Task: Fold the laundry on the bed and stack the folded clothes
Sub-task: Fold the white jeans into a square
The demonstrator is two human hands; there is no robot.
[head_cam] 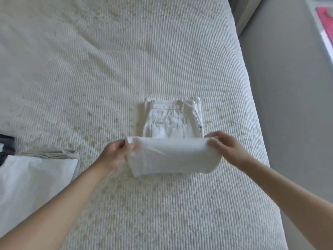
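We're pinching the folded white cloth [173,156] at both ends, left hand [113,154] and right hand [223,147], keeping it level and edges squared while lowering onto the folded white jeans [173,120].

**Folded white cloth held at both ends**

The left hand [115,152] and right hand [222,144] each pinch an end of a folded white cloth [173,156] above the ribbed off-white bedspread [108,69]. Just beyond it lie folded white jeans [173,120]. At the left edge lie a flat white garment [34,175], a beige one [52,153] and a dark one [6,143].
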